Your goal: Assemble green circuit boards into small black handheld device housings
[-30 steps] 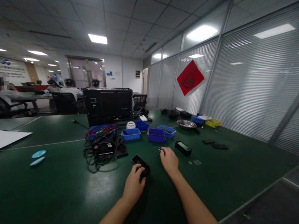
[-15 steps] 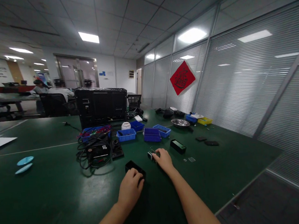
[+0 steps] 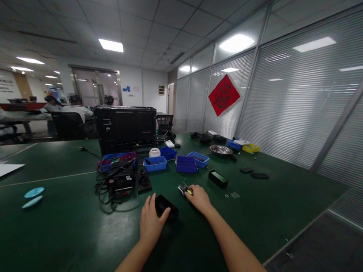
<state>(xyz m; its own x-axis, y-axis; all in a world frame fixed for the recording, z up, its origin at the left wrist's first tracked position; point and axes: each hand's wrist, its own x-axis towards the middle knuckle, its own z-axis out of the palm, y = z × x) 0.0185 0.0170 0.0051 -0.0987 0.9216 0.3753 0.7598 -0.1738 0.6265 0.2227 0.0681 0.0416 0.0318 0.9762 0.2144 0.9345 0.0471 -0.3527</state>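
Observation:
My left hand (image 3: 151, 221) rests at the left side of a small open-topped black box (image 3: 168, 209). Its fingers lie along the outer side, while the thumb reaches over the near edge, so the wall is between them. Dark inside, the box stands on the green table (image 3: 83, 250). Just right of it, my right hand (image 3: 199, 197) has its fingers closed on a small silver-and-black part (image 3: 183, 189) with a bit of yellow showing. The fingers cover much of this part, so its kind is unclear. A second black box (image 3: 218, 178) with a greenish top lies beyond my right hand.
Blue bins (image 3: 186, 163) stand ahead, with a baseball (image 3: 154, 152) behind. Tangled black cables (image 3: 109, 193) lie left of them; a black computer case (image 3: 127, 126) stands farther back. A metal bowl (image 3: 221, 150), flat black pieces (image 3: 259, 175) and a clear square (image 3: 235, 195) are to the right.
The dark-screened top seen on the near black box a second ago no longer shows, revealing its hollow inside. My left fingers have spread to its left side. The view has swung slightly right.

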